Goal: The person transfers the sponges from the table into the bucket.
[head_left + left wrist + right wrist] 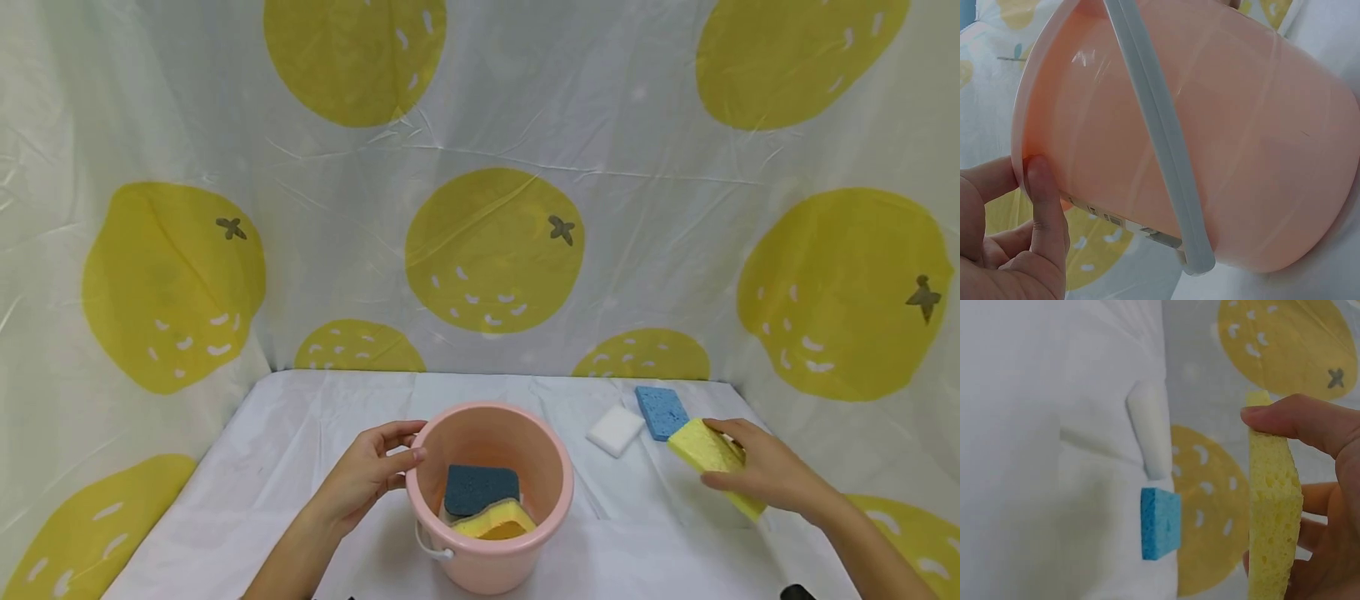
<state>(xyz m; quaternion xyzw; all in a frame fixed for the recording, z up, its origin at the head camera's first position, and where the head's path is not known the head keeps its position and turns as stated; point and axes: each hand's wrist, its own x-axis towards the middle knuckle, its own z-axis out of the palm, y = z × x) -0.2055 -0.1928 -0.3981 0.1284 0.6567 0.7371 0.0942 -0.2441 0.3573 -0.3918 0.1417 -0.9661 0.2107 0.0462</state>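
A pink bucket (495,557) stands upright on the table, and my left hand (369,471) pinches its rim on the left side. In the left wrist view the thumb and a finger grip that rim, and the pale handle (1160,131) hangs down against the bucket's wall. Inside the bucket lie a dark sponge (480,489) and a yellow sponge (498,518). My right hand (772,468) holds a light yellow porous sponge (1269,512) between thumb and fingers, raised over the right of the table. Just beyond it lies a blue sponge (662,412), beside a white sponge (617,430).
White cloth covers the table (315,400). A curtain (495,158) printed with yellow fruit rises along the back and both sides. A small black object (797,592) shows at the bottom edge on the right.
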